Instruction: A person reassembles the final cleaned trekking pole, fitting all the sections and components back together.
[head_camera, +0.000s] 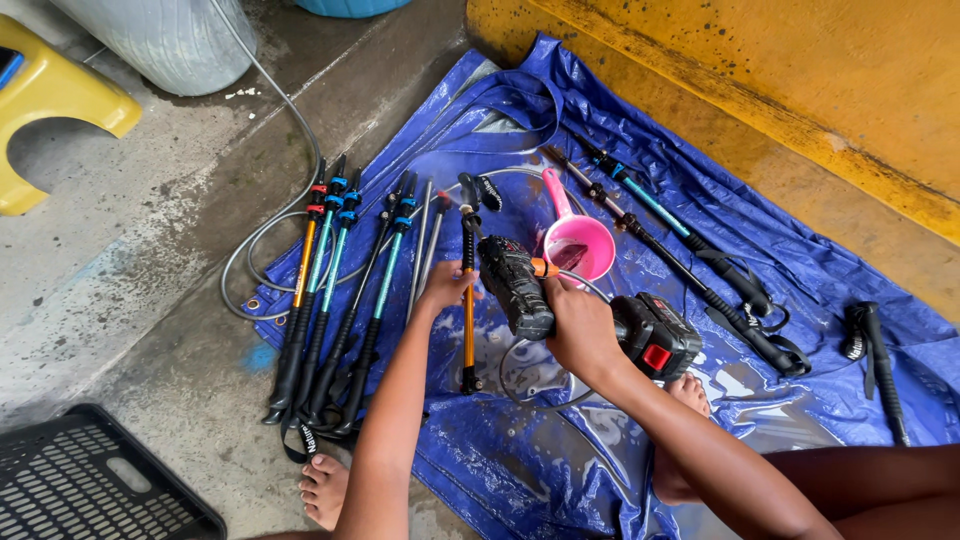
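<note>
- Step in hand, by the look: right hand (580, 330) is wrapping tight round a cordless tool (520, 285) w/ black battery pack, holding it over the blue tarp (560, 450).
- Left hand (445, 285) is closing on an orange pole (468, 300), which is lying upright in frame, centre of tarp, just beside the tool's nose.
- Tool seems to be working on the pole near its upper end; exact contact is hidden.
- Next move likely needs the pole held steady & the tool kept square.
- Pink scoop (578, 245) is sitting just behind the tool.
- Pole row (340, 290) is lying left, grey hose (270, 230) looping beside it.
- Labels: red patch showing on battery; print too small to tell.
- Black crate (90, 480) bottom left; yellow stool (50, 100) top left.
</note>
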